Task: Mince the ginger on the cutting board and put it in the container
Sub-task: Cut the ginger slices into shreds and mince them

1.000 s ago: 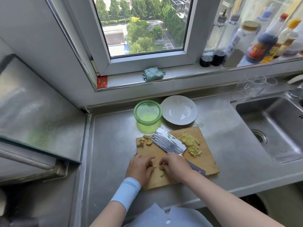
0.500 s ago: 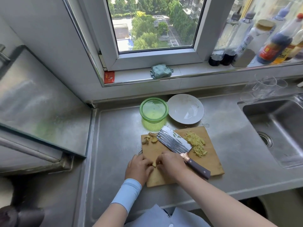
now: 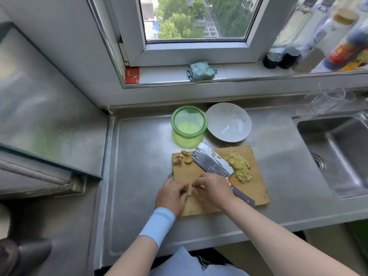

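Note:
A wooden cutting board [image 3: 256, 188] lies on the steel counter. A cleaver [image 3: 211, 162] rests flat on it, handle toward me. Shredded ginger [image 3: 239, 166] is piled to the blade's right, and ginger scraps [image 3: 182, 158] sit at the board's far left corner. My left hand [image 3: 171, 196] and my right hand [image 3: 213, 188] meet at the board's near left part, both pinching a small stack of ginger slices [image 3: 190, 190] between their fingertips. A green container [image 3: 189, 124] stands just beyond the board.
A white plate [image 3: 229, 122] sits right of the container. The sink [image 3: 338, 154] is at the right. Clear glasses [image 3: 326, 98] stand behind it. Sauce bottles [image 3: 310, 42], a red card and a folded cloth [image 3: 201, 70] line the window sill. A raised steel surface [image 3: 39, 108] is on the left.
Both hands have gathered the loose ginger slices together and now hold them in a small stack. The camera has moved closer; the cleaver has stayed put.

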Demonstrator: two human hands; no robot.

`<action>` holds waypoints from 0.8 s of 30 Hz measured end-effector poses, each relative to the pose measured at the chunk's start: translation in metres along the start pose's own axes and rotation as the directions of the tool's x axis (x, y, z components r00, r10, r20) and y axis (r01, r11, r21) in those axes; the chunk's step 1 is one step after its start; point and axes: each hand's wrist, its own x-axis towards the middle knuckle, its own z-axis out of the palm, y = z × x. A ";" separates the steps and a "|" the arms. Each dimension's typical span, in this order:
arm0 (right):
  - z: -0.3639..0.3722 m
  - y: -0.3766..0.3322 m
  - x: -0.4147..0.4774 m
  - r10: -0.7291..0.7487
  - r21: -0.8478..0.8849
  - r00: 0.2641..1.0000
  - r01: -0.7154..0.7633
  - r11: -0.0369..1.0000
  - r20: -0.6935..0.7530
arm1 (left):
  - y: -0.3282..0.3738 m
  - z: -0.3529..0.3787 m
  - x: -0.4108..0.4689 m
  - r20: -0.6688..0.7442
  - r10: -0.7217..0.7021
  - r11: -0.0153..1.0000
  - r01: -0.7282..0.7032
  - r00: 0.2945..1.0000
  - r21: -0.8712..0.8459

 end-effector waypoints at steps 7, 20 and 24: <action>0.014 0.002 -0.008 -0.091 -0.023 0.996 0.091 0.996 0.020 | -0.002 0.002 -0.001 0.014 -0.091 0.991 0.092 0.996 -0.093; -0.011 0.011 -0.029 0.067 -0.064 0.998 -0.067 0.996 0.010 | 0.002 0.004 -0.001 0.035 0.162 0.986 -0.161 0.986 -0.028; 0.003 -0.009 -0.041 0.322 -0.133 0.946 -0.315 0.940 0.036 | -0.003 0.009 0.002 0.014 0.183 0.979 -0.181 0.983 -0.090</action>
